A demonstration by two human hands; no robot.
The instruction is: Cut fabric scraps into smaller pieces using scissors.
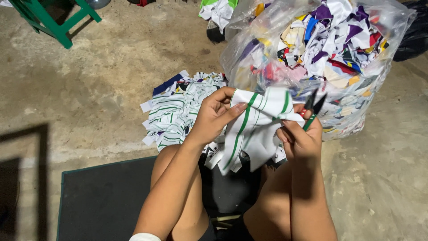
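I see bare concrete floor point(111, 67) all round, with a dark mat point(102, 201) near me on the left. At the far right stands a big clear plastic bag point(379, 76) stuffed with coloured fabric scraps. Left of it, on the floor, lies a pile of white green-striped pieces point(171, 111). My left hand point(214, 118) pinches a white cloth piece with green stripes point(254, 129) by its top edge; my right hand point(301, 138) grips its other side together with small snips point(312, 109), blades pointing up.
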